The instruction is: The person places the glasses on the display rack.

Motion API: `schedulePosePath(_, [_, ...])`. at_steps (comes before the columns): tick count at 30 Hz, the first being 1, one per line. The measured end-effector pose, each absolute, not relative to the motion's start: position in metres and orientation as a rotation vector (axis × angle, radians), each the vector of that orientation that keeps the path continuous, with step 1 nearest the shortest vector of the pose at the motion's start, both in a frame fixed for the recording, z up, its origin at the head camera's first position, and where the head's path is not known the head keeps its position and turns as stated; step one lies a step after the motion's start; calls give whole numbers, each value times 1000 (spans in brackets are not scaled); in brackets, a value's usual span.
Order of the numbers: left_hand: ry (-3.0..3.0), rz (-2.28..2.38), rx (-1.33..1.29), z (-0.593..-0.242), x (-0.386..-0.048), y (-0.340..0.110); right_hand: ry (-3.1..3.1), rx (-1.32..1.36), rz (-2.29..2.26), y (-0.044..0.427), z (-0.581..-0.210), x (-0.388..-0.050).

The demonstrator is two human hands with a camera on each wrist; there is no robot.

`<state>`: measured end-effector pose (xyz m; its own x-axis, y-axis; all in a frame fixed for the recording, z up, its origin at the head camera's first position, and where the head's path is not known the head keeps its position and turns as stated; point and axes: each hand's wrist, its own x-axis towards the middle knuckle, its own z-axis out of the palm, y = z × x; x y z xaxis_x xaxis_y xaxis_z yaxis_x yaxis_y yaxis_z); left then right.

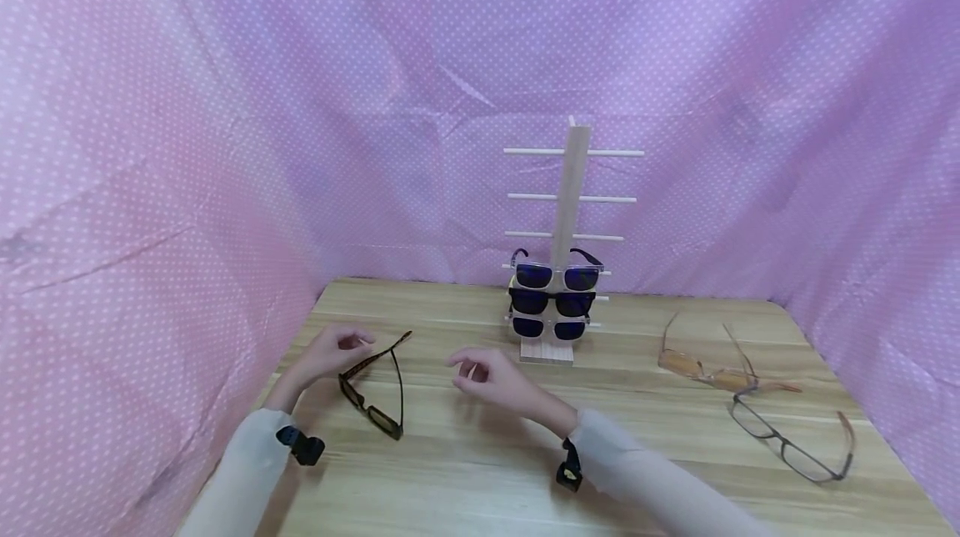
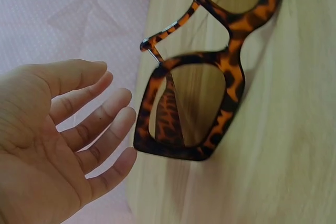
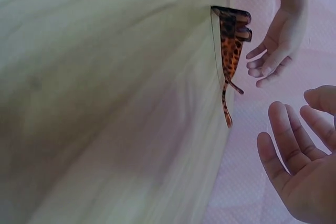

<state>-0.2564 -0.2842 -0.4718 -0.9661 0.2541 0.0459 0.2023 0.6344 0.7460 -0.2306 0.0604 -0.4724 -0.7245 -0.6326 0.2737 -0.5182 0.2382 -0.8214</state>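
Tortoiseshell sunglasses point(image 1: 384, 422) with brown lenses lie on the wooden table, temples unfolded and crossing near their tips. My left hand point(image 1: 337, 351) is just beside them, near one temple, holding nothing. In the left wrist view, the fingers of that left hand point(image 2: 58, 135) are loosely bent, close to the lower corner of the tortoiseshell frame point(image 2: 236, 35); whether they touch it I cannot tell. To the right of the sunglasses my right hand point(image 1: 491, 378) hovers over the table with relaxed fingers. The right wrist view shows this right hand point(image 3: 310, 166) holding nothing.
A wooden display stand point(image 1: 573, 195) with crossbars stands at the back, sunglasses point(image 1: 534, 276) on its three lower bars. At right lie orange-lensed glasses point(image 1: 682, 363) and clear eyeglasses point(image 1: 776, 437), close together. A pink dotted curtain point(image 1: 360, 145) surrounds the table point(image 1: 465, 487).
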Motion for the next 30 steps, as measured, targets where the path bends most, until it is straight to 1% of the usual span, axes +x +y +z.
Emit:
schedulePosePath(11, [2712, 1224, 320, -476, -250, -295, 2323, -1063, -1384, 35, -485, -218])
schedulePosePath(21, [2567, 1318, 431, -475, -243, -308, 2274, -1041, -1330, 17, -490, -211])
schedulePosePath(24, [2547, 1319, 479, -474, -241, -310, 2282, -1066, -1289, 11, -494, -209])
schedulePosePath(30, [2544, 1289, 495, -474, -235, -315, 2341, -1159, -1170, 2, -501, -204])
